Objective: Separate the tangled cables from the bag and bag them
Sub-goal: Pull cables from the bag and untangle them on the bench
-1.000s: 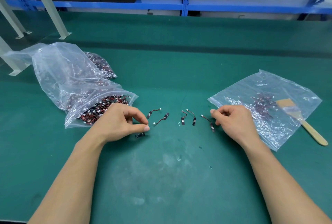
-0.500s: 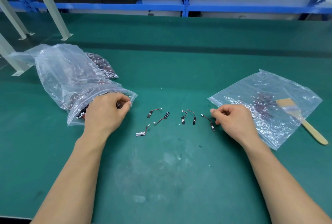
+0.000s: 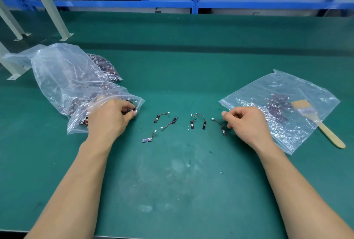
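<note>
The left hand (image 3: 109, 118) is at the open mouth of the big crinkly clear plastic bag (image 3: 63, 78) on the left side of the green tabletop (image 3: 172, 191). Its fingers are curled round some of the tangled red and black cables (image 3: 133, 109) that fill that bag. Six loose little cables (image 3: 192, 125) lie in a row on the tabletop between the two hands, each one apart from the next. The right hand (image 3: 247, 122) is just beside the last one, with its fingers curled in. I cannot tell if it touches or holds that cable. Behind it lies a flat clear plastic bag (image 3: 298, 89) with a small bunch of cables (image 3: 275, 102) inside. A wooden brush (image 3: 321, 125) lies on that bag's right edge.
</note>
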The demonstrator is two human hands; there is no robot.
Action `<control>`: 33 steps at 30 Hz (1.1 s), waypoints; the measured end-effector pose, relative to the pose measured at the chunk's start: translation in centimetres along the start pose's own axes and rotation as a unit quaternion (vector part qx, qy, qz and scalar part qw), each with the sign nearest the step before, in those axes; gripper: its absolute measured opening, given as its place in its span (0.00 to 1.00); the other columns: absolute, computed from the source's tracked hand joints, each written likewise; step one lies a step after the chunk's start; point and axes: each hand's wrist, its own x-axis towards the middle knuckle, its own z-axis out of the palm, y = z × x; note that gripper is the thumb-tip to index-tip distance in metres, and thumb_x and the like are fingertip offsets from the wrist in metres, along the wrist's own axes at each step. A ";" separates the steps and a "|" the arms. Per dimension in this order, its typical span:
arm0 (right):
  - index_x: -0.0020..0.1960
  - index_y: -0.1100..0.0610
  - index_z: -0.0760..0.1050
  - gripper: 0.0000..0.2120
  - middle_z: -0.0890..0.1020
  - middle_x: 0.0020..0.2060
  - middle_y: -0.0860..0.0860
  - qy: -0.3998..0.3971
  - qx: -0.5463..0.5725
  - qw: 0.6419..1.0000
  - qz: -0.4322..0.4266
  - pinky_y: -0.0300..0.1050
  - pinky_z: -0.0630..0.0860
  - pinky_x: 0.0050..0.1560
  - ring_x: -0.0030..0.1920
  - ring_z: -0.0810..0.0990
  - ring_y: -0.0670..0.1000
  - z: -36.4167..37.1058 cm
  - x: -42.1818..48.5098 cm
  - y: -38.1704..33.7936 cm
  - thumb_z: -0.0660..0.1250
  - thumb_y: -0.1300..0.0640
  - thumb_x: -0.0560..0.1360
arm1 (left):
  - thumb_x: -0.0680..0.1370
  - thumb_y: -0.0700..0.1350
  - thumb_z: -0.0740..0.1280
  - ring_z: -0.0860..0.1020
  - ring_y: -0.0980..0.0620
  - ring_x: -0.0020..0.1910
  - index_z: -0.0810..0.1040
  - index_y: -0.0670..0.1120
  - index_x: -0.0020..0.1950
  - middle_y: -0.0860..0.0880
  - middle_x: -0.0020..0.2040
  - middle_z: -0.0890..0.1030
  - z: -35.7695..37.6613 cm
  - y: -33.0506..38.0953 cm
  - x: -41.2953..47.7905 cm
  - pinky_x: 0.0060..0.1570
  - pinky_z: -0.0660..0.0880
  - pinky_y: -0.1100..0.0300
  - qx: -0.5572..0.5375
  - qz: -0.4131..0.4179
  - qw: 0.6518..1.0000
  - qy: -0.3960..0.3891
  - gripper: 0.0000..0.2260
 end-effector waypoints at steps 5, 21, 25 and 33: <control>0.32 0.53 0.80 0.15 0.82 0.27 0.47 0.000 -0.001 1.000 -0.002 0.41 0.68 0.32 0.23 0.70 0.43 0.0 0.0 -0.1 0.70 0.50 0.76 | 0.75 0.49 0.74 0.75 0.52 0.41 0.85 0.55 0.47 0.61 0.35 0.76 -0.3 0.4 -0.2 0.41 0.69 0.57 -0.011 0.034 0.999 0.030 0.01; 0.32 0.52 0.80 0.15 0.82 0.27 0.46 0.001 0.009 1.000 -0.004 0.41 0.68 0.32 0.23 0.71 0.43 0.1 0.1 0.2 0.71 0.50 0.76 | 0.75 0.40 0.73 0.79 0.61 0.33 0.84 0.53 0.43 0.60 0.36 0.83 -0.9 1.4 -1.5 0.40 0.78 0.64 -0.244 0.092 0.959 0.111 0.07; 0.31 0.51 0.80 0.15 0.82 0.27 0.45 0.000 0.007 1.000 -0.008 0.40 0.66 0.32 0.23 0.71 0.42 0.1 0.1 0.3 0.71 0.50 0.76 | 0.73 0.45 0.73 0.77 0.58 0.33 0.85 0.49 0.41 0.58 0.40 0.85 -0.8 2.9 -2.2 0.39 0.73 0.66 -0.214 0.225 0.949 0.057 0.02; 0.32 0.52 0.80 0.15 0.82 0.27 0.45 -0.001 0.005 1.000 -0.012 0.40 0.66 0.32 0.23 0.71 0.42 0.1 0.2 0.3 0.71 0.50 0.76 | 0.69 0.46 0.78 0.70 0.51 0.44 0.85 0.52 0.38 0.59 0.52 0.84 0.3 4.8 -3.3 0.49 0.73 0.53 -0.108 0.347 0.931 -0.044 0.03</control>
